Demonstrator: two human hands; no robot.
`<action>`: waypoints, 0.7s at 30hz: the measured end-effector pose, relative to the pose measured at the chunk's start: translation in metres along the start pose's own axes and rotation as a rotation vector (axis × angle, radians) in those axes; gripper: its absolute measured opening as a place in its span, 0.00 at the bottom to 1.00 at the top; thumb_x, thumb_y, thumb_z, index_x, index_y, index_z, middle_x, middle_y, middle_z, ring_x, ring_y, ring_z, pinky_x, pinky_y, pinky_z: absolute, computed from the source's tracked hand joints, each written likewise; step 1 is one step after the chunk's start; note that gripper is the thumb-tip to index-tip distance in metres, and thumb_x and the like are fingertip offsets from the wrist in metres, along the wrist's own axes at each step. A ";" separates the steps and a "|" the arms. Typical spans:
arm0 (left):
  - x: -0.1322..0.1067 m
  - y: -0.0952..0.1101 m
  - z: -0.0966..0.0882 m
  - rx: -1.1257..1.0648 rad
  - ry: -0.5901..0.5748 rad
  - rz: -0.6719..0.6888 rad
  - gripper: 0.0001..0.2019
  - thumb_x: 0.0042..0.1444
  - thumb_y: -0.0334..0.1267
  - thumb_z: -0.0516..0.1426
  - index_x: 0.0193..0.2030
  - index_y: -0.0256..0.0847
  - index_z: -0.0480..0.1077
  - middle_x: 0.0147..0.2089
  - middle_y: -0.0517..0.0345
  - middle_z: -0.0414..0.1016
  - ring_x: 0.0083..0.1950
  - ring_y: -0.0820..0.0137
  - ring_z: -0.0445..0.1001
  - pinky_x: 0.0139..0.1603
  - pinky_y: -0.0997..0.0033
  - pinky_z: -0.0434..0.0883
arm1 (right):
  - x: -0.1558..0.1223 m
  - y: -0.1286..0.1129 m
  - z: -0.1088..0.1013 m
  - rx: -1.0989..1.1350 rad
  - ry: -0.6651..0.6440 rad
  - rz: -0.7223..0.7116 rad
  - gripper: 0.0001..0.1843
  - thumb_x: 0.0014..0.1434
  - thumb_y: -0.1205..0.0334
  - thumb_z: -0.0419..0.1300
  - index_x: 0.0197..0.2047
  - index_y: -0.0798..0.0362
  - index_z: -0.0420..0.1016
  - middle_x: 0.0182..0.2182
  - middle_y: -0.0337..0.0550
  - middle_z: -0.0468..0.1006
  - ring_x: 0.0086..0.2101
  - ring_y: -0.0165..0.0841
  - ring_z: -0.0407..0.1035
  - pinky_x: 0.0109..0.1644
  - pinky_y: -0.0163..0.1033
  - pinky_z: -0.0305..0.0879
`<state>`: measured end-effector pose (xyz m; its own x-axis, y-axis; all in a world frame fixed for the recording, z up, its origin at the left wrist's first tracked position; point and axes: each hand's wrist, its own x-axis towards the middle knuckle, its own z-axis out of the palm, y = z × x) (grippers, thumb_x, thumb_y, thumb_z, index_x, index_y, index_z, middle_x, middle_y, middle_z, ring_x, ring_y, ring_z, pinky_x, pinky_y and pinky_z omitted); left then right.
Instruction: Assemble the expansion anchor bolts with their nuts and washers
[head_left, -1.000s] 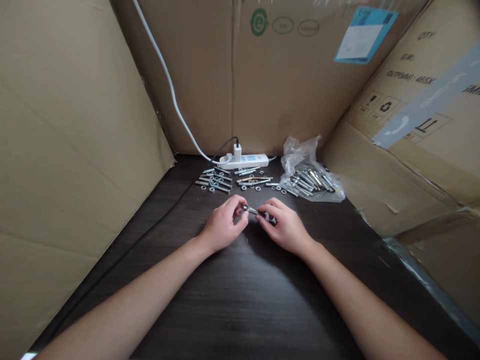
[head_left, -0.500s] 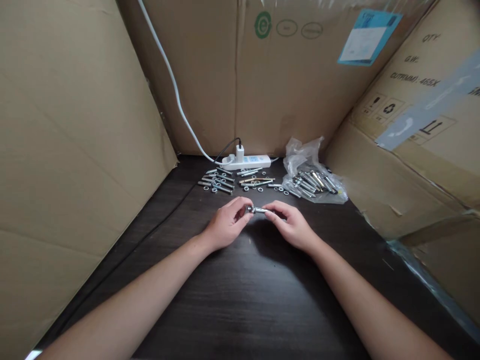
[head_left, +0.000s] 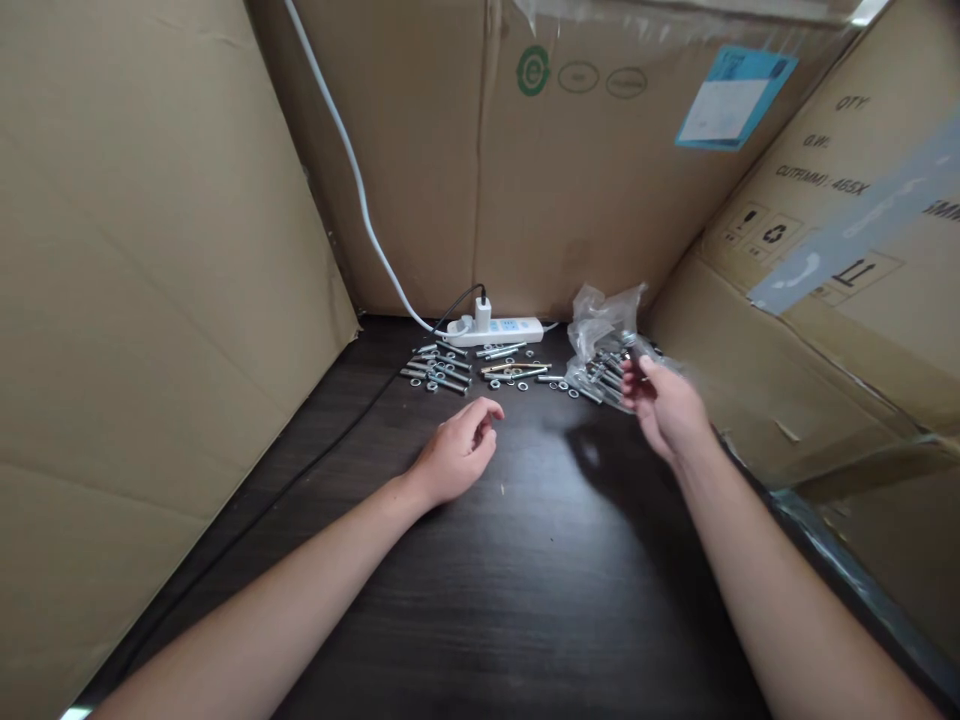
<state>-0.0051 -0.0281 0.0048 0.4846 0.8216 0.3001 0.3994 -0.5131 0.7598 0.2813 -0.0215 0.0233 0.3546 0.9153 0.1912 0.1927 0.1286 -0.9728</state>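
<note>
My left hand [head_left: 456, 452] rests on the dark table [head_left: 525, 600], its fingers loosely curled and apart, with nothing in them. My right hand [head_left: 664, 408] is lifted to the right, over the clear plastic bag of bolts [head_left: 604, 345]. Its fingertips pinch a silver bolt [head_left: 628, 340], which is partly hidden by the fingers and blurred. Loose bolts, nuts and washers [head_left: 480, 368] lie in rows just beyond my left hand.
A white power strip [head_left: 499, 328] with a plugged charger lies at the back, its white cable running up the cardboard. A black cable trails along the left. Cardboard walls [head_left: 150, 300] close in the table on the left, back and right.
My hands have parted. The right hand carried the bolt up and right to the plastic bag; the left hand let go and stayed on the table.
</note>
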 end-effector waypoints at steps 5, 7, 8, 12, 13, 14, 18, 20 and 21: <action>-0.001 0.000 0.000 -0.004 -0.021 -0.023 0.08 0.58 0.33 0.48 0.44 0.43 0.63 0.32 0.62 0.63 0.30 0.75 0.62 0.31 0.75 0.61 | 0.038 0.017 -0.036 -0.924 0.153 -0.344 0.15 0.53 0.52 0.56 0.32 0.55 0.76 0.30 0.48 0.73 0.31 0.38 0.65 0.36 0.41 0.60; -0.001 0.000 0.000 -0.003 -0.029 -0.023 0.08 0.59 0.33 0.48 0.44 0.43 0.63 0.32 0.62 0.63 0.29 0.75 0.61 0.31 0.75 0.60 | 0.045 0.023 -0.039 -1.082 0.195 -0.360 0.17 0.55 0.53 0.55 0.35 0.56 0.78 0.32 0.51 0.74 0.34 0.40 0.66 0.37 0.43 0.60; -0.001 0.000 -0.001 -0.001 -0.033 -0.024 0.08 0.59 0.33 0.48 0.44 0.43 0.62 0.32 0.62 0.63 0.29 0.75 0.61 0.31 0.75 0.60 | 0.047 0.025 -0.038 -1.134 0.209 -0.359 0.17 0.56 0.53 0.54 0.36 0.56 0.78 0.33 0.52 0.74 0.35 0.41 0.66 0.37 0.43 0.60; -0.001 0.000 -0.002 0.013 -0.040 -0.037 0.07 0.59 0.34 0.48 0.44 0.43 0.62 0.33 0.62 0.63 0.29 0.75 0.61 0.31 0.75 0.60 | 0.054 0.028 -0.033 -1.243 0.176 -0.342 0.18 0.58 0.53 0.53 0.39 0.55 0.79 0.37 0.53 0.75 0.38 0.43 0.66 0.38 0.43 0.60; -0.001 0.000 -0.002 0.013 -0.042 -0.038 0.08 0.59 0.34 0.48 0.44 0.43 0.63 0.33 0.62 0.64 0.29 0.75 0.61 0.31 0.75 0.60 | 0.054 0.028 -0.032 -1.254 0.163 -0.336 0.18 0.58 0.53 0.53 0.39 0.55 0.79 0.37 0.53 0.75 0.38 0.43 0.66 0.38 0.43 0.60; -0.001 0.000 -0.002 0.012 -0.044 -0.038 0.08 0.59 0.34 0.48 0.44 0.43 0.63 0.33 0.62 0.64 0.29 0.75 0.61 0.31 0.75 0.60 | 0.055 0.027 -0.031 -1.261 0.154 -0.331 0.19 0.58 0.53 0.53 0.40 0.55 0.79 0.37 0.53 0.75 0.39 0.43 0.66 0.39 0.43 0.60; -0.001 0.000 -0.002 0.005 -0.041 -0.046 0.09 0.58 0.33 0.48 0.45 0.43 0.63 0.33 0.62 0.64 0.28 0.75 0.61 0.30 0.75 0.60 | 0.052 0.024 -0.027 -1.269 0.124 -0.316 0.17 0.57 0.55 0.53 0.40 0.53 0.80 0.38 0.51 0.75 0.39 0.42 0.66 0.39 0.42 0.61; 0.000 0.000 -0.001 0.005 -0.036 -0.048 0.09 0.58 0.33 0.48 0.45 0.43 0.64 0.33 0.62 0.64 0.28 0.75 0.61 0.30 0.75 0.60 | 0.049 0.022 -0.026 -1.271 0.112 -0.313 0.16 0.57 0.56 0.53 0.40 0.53 0.79 0.38 0.50 0.76 0.39 0.41 0.66 0.40 0.42 0.61; 0.000 -0.001 -0.001 0.005 -0.034 -0.046 0.09 0.58 0.33 0.48 0.45 0.43 0.63 0.33 0.62 0.64 0.28 0.75 0.61 0.30 0.75 0.60 | 0.048 0.022 -0.025 -1.273 0.108 -0.312 0.16 0.56 0.57 0.53 0.40 0.53 0.79 0.38 0.50 0.76 0.39 0.41 0.66 0.40 0.42 0.61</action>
<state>-0.0065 -0.0279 0.0049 0.4917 0.8356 0.2449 0.4257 -0.4760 0.7696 0.3255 0.0158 0.0147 0.1977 0.8701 0.4515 0.9803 -0.1739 -0.0941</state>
